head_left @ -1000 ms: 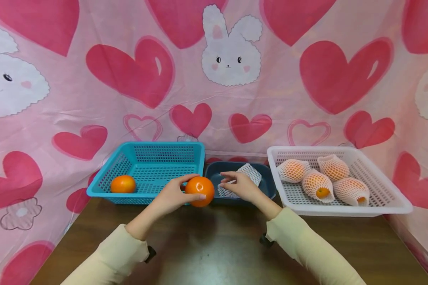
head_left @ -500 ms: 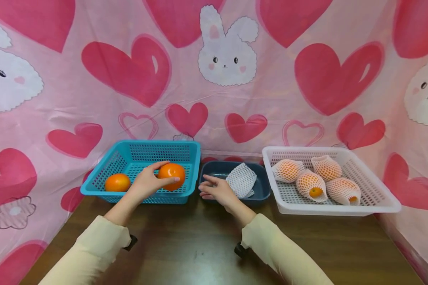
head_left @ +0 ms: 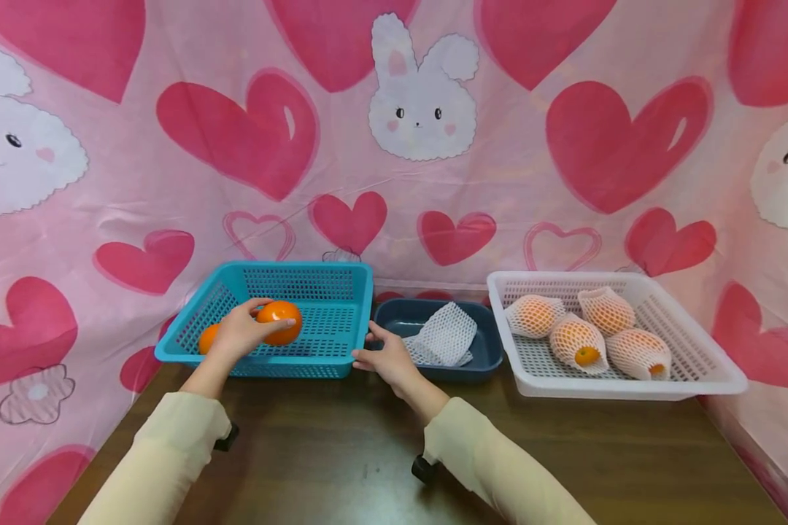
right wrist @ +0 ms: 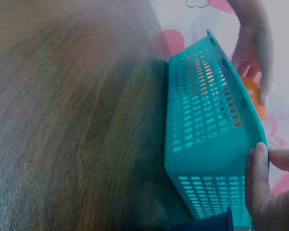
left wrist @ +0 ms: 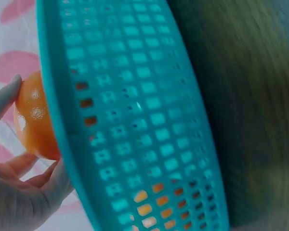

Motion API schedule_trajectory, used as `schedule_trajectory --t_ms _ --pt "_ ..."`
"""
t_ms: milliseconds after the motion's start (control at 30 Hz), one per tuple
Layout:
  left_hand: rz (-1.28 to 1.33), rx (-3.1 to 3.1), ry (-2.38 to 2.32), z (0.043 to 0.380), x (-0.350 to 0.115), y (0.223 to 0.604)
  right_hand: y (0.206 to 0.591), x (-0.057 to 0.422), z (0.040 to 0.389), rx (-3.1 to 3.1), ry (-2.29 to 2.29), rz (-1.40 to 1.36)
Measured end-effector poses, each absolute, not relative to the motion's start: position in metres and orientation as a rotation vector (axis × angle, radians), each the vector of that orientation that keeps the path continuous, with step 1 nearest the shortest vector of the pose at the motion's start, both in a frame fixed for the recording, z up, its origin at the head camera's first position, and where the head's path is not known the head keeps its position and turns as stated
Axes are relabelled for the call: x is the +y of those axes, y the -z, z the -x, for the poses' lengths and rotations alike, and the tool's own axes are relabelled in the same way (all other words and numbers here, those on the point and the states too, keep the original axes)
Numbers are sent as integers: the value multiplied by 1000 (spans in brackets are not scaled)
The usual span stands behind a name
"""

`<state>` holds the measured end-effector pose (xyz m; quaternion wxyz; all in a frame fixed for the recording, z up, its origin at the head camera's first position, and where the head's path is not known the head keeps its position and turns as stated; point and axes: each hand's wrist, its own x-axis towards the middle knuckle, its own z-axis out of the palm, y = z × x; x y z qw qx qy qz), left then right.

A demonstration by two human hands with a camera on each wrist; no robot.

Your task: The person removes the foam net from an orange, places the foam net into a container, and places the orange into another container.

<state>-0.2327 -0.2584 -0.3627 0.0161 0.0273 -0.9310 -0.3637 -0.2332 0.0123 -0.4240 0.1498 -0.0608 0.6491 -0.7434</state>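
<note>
In the head view my left hand [head_left: 236,334] holds a shiny orange [head_left: 281,323] over the turquoise plastic basket [head_left: 331,359], thumb on the near side. The left wrist view shows that orange [left wrist: 34,118] just above the basket's rim, with my fingers round it. A second orange [head_left: 208,338] lies at the basket's left end, partly hidden by my left hand. My right hand [head_left: 390,359] is at the basket's front right corner. In the right wrist view its thumb and a finger pinch the rim [right wrist: 256,132].
A dark blue tray [head_left: 492,343] with white foam net sleeves [head_left: 448,334] stands in the middle. To its right, a white basket [head_left: 709,364] holds several net-wrapped oranges [head_left: 576,341]. Brown wooden table [head_left: 341,452] lies in front; a pink heart-print cloth [head_left: 420,182] hangs behind.
My left hand has carried the orange leftward from in front of the dark tray to over the turquoise basket. My right hand has moved left from above the tray to the basket's rim.
</note>
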Motion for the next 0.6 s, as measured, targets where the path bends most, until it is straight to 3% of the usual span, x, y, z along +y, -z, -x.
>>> schedule_trajectory --t_ms 600 --pt "-147 -3050 661 239 -286 383 421 12 231 1817 2145 134"
